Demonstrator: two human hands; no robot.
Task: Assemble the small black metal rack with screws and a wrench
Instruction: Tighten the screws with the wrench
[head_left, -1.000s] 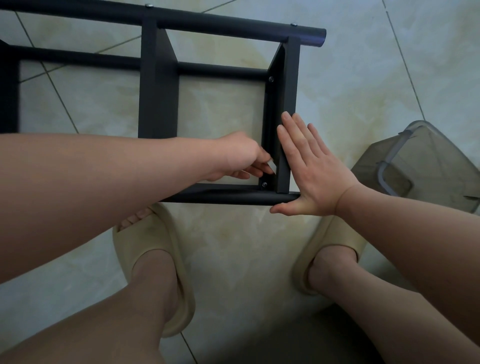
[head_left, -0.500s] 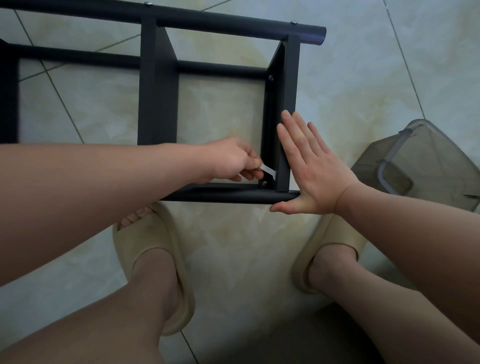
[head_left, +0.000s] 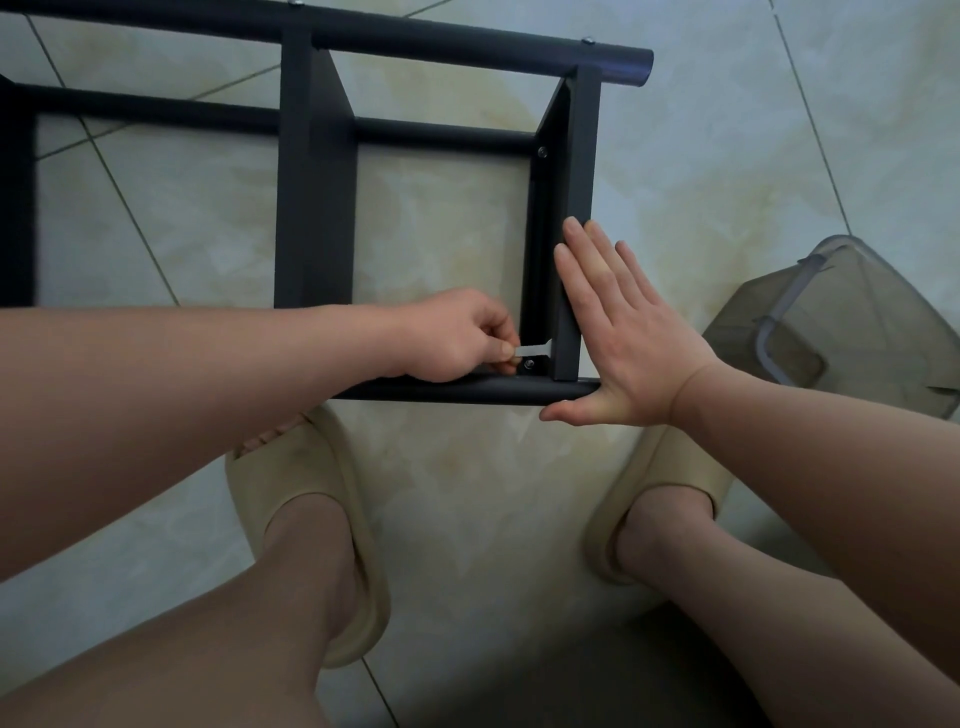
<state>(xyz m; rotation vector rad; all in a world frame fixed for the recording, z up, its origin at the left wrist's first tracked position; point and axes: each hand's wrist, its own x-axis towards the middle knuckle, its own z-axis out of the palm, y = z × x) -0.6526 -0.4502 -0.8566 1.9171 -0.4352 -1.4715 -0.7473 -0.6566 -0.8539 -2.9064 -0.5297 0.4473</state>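
The black metal rack (head_left: 317, 197) lies on the tiled floor, its tubes and flat crossbars joined by screws. My left hand (head_left: 457, 335) pinches a small flat silver wrench (head_left: 532, 349) inside the frame's near right corner, just above a screw (head_left: 530, 364) by the near tube. My right hand (head_left: 623, 332) presses flat with straight fingers against the outer face of the right end bar (head_left: 576, 156), thumb by the end of the near tube. Another screw (head_left: 542, 151) shows at the far end of that bar.
A smoky translucent plastic stool or container (head_left: 852, 322) stands at the right, close to my right forearm. My two feet in beige slippers (head_left: 306, 499) are planted just in front of the rack. A dark mat edge lies at the bottom right.
My left hand has drawn back to the left and swung the wrench down from tilted to nearly level beside the corner screw. My right hand has stayed flat on the end bar.
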